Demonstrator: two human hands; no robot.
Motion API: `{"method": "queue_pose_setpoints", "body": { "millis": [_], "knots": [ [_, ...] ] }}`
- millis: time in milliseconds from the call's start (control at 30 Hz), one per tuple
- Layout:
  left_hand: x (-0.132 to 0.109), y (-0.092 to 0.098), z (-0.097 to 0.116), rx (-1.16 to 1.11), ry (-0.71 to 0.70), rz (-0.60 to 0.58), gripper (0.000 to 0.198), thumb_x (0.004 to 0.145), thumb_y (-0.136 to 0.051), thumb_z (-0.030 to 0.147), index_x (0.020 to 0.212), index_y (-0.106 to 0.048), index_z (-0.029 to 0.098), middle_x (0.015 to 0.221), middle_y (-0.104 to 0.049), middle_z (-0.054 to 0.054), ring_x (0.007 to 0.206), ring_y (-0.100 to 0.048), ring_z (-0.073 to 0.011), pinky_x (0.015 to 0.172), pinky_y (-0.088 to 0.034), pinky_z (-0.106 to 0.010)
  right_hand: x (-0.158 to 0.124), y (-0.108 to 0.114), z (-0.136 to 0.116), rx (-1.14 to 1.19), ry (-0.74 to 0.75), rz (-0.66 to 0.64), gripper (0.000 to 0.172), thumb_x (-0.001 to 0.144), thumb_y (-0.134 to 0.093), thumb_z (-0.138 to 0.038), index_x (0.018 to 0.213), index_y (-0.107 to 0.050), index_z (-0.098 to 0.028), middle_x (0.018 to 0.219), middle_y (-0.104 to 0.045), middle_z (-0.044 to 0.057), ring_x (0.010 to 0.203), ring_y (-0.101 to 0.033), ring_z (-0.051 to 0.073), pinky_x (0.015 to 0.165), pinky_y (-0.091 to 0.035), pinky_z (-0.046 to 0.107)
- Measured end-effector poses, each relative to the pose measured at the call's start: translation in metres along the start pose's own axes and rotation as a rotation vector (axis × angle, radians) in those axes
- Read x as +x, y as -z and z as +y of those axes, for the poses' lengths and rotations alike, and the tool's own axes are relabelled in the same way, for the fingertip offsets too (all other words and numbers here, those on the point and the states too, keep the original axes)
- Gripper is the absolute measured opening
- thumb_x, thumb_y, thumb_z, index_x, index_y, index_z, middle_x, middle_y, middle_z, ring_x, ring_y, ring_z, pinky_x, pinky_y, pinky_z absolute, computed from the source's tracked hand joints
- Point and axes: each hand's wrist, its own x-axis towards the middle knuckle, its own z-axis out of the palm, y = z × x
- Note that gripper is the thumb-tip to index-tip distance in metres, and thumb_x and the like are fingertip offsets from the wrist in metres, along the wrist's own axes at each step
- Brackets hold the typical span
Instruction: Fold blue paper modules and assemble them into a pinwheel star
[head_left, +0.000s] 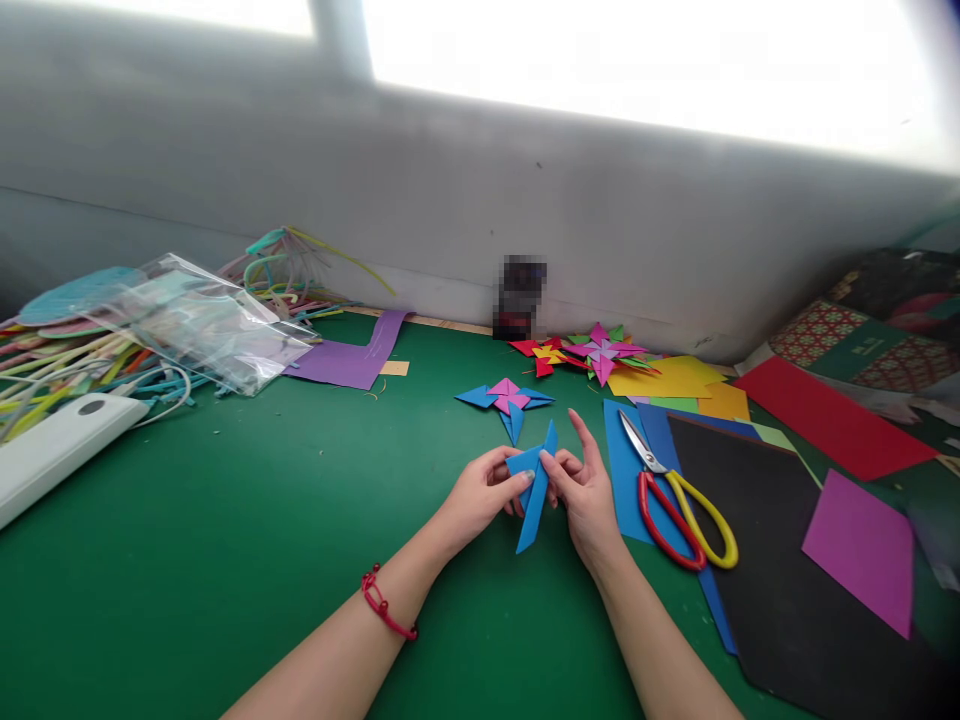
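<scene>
Between my two hands is a piece of folded blue paper (534, 505), held above the green table (262, 560). My left hand (484, 495) pinches its left part, thumb on top. From the other side my right hand (583, 490) grips the paper with its thumb on the upper strip, while the index finger points up. The fingers beneath the paper are partly hidden. Just beyond my hands lies a pink and blue folded-paper star (508, 398). Scissors (660, 480) with one red and one yellow handle rest on blue paper to the right.
Finished paper stars (600, 350) and yellow sheets (664, 378) lie near the wall. A black board (757, 540), a purple square (862, 550) and a red sheet (832, 415) are at right. Pipe cleaners, a plastic bag (225, 325), purple paper (337, 362) and a white device (67, 445) occupy the left.
</scene>
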Motion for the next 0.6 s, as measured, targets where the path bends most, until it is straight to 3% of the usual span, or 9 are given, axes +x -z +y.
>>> {"method": "queue_pose_setpoints", "body": {
  "millis": [133,267,367,600],
  "knots": [
    [0.0015,0.0008,-0.0002,-0.007,0.015,0.039,0.029,0.070,-0.060,0.035,0.089,-0.051,0.015,0.061,-0.060,0.001,0.049,-0.056,-0.0109,0.048,-0.043,-0.021,-0.0017,0.0010,0.0028,-0.027,-0.003,-0.003,0.057,0.076,-0.059,-0.029,0.129,-0.036,-0.031,0.060,-0.053,-0.006,0.044,-0.046,0.009,0.040,-0.039,0.018],
    [0.0033,0.0020,-0.0004,-0.049,0.030,0.111,0.030,0.071,-0.059,0.035,0.087,-0.043,0.016,0.058,-0.060,0.001,0.048,-0.058,-0.0121,0.045,-0.041,-0.020,-0.0025,0.0039,0.0058,-0.171,0.046,-0.083,0.025,0.079,-0.054,-0.029,0.102,-0.063,-0.025,0.096,-0.058,0.004,0.069,-0.057,0.014,0.054,-0.047,0.024],
    [0.0037,0.0023,0.0004,-0.056,0.031,0.127,0.029,0.071,-0.059,0.035,0.086,-0.042,0.016,0.059,-0.060,0.001,0.049,-0.059,-0.0128,0.045,-0.042,-0.020,-0.0024,0.0043,0.0059,-0.248,0.107,-0.152,0.018,0.078,-0.055,-0.025,0.089,-0.068,-0.024,0.105,-0.056,0.005,0.084,-0.056,0.019,0.068,-0.048,0.028],
    [0.0017,0.0014,0.0027,-0.082,0.012,0.106,0.026,0.074,-0.054,0.035,0.091,-0.047,0.016,0.065,-0.060,0.001,0.055,-0.060,-0.0130,0.048,-0.044,-0.022,-0.0013,0.0039,0.0090,-0.272,0.072,-0.139,0.016,0.077,-0.056,-0.027,0.087,-0.068,-0.024,0.108,-0.053,0.005,0.054,-0.052,0.010,0.045,-0.043,0.023]
  ]
}}
